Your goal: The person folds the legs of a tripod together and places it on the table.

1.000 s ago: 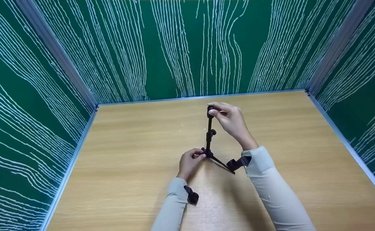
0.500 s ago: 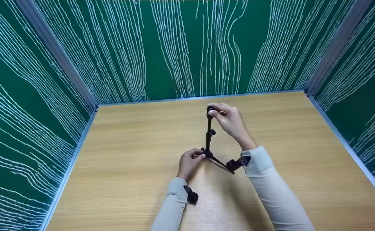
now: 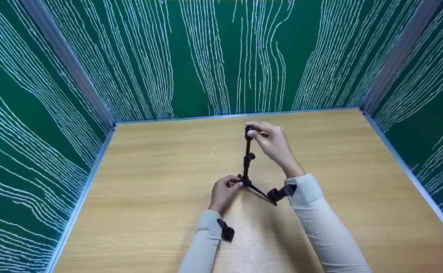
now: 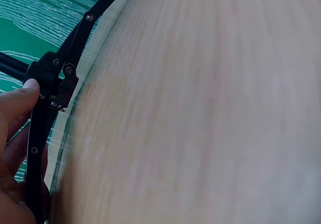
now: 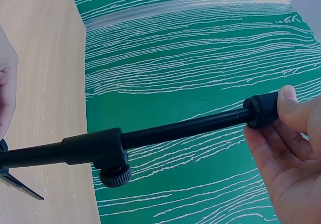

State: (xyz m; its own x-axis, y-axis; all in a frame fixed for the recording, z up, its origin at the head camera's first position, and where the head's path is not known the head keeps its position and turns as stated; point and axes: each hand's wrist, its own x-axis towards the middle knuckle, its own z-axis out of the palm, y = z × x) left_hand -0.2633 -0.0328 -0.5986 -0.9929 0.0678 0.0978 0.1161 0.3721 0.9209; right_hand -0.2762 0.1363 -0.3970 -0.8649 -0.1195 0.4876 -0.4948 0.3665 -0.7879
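A small black tripod stand [image 3: 246, 163] is upright on the wooden table, its column extended. My right hand [image 3: 274, 144] pinches the head [image 5: 262, 109] at the top of the column between thumb and fingers. Halfway down the column is a ridged clamp knob [image 5: 115, 176]. Low at the hub, my left hand [image 3: 223, 192] grips the base; in the left wrist view its thumb presses the hub [image 4: 47, 73], with the fingers behind a leg [image 4: 34, 151]. Another leg [image 3: 261, 194] slants toward the front right.
The wooden table [image 3: 149, 182] is bordered by green walls [image 3: 195, 57] with wavy white lines and by grey corner posts [image 3: 392, 57]. Several tiny pale crumbs [image 3: 214, 148] lie left of the stand. Black wrist mounts [image 3: 226, 231] sit on both sleeves.
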